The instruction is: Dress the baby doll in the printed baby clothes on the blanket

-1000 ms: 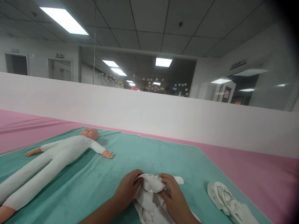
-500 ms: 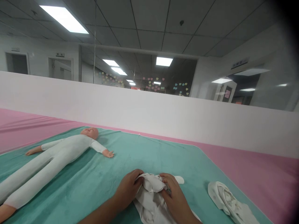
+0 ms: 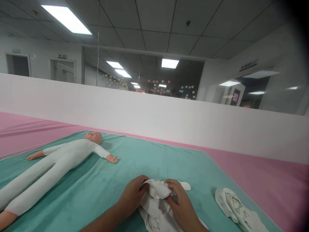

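While the left hand [image 3: 133,196] pinches one side of a crumpled white cloth [image 3: 156,209] at six o'clock, the right hand [image 3: 180,204] pinches its other side. A second white cloth [image 3: 238,207] lies bunched at four o'clock on a green blanket [image 3: 149,158]; beyond, a white-clad doll [image 3: 72,153] lies at eight o'clock, before a white wall [image 3: 145,112].

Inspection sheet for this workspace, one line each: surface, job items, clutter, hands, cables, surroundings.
Surface: teal blanket, wrinkled in places, over a pink sheet.
Job items: white cloth, bunched between the hands; whether it is a garment, can't tell.
Clutter: doll in white, lying face up at left; second white cloth, crumpled at right.
Hands: left hand and right hand both grip the white cloth.
Cables: nothing seen.
Surroundings: low white wall behind; lit ceiling panel above.
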Motion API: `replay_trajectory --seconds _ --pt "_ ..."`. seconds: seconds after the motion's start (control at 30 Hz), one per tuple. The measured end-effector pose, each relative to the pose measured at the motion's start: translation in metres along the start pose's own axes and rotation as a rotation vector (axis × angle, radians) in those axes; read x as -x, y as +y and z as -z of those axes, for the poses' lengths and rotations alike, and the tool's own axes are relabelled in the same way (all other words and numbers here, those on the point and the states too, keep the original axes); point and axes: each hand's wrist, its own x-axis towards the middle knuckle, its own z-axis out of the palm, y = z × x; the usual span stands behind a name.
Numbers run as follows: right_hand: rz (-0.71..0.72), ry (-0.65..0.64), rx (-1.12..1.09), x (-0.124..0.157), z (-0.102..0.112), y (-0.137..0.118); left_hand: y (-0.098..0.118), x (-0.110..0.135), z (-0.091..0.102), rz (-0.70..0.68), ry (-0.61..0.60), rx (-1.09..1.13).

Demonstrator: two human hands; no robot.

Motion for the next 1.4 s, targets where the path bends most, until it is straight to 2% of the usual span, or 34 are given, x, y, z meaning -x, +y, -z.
replay_trajectory --seconds 0.27,0.4,0.57,0.7,0.77,0.87,0.93,1.0,1.07,1.13,1.23,1.4 --pt "-0.012 0.043 -0.007 0.0 -0.003 0.003 -0.001 0.0 -0.001 -0.009 0.001 0.015" --pt "-0.005 0.005 -0.008 0.0 -0.004 0.005 0.0 0.001 -0.001 0.008 -0.019 0.0" --pt "-0.011 0.037 -0.04 0.0 0.002 0.01 0.004 0.002 0.005 -0.056 -0.045 -0.17" --pt "-0.054 0.182 0.075 0.001 0.022 0.016 0.008 0.002 0.012 -0.18 -0.002 -0.399" --pt "-0.039 0.282 0.094 0.002 0.033 0.014 0.01 0.003 0.014 -0.225 0.061 -0.432" --pt "0.061 0.423 0.105 0.007 0.047 0.006 0.014 0.008 0.016 -0.288 0.168 -0.392" --pt "0.098 0.504 0.129 0.009 0.052 0.001 0.02 0.011 0.017 -0.244 0.213 -0.303" --pt "0.085 0.53 0.143 0.01 0.056 -0.002 0.025 0.013 0.017 -0.107 0.203 -0.175" --pt "0.037 0.49 0.135 0.009 0.057 -0.001 0.027 0.012 0.015 0.041 0.138 -0.058" --pt "-0.036 0.419 0.102 0.006 0.057 0.002 0.026 0.009 0.011 0.132 0.059 0.001" --pt "-0.143 0.324 0.03 0.002 0.052 0.009 0.019 0.006 0.005 0.168 -0.006 -0.003" --pt "-0.283 0.181 -0.105 -0.003 0.038 0.02 0.013 0.005 -0.002 0.168 -0.035 -0.018"
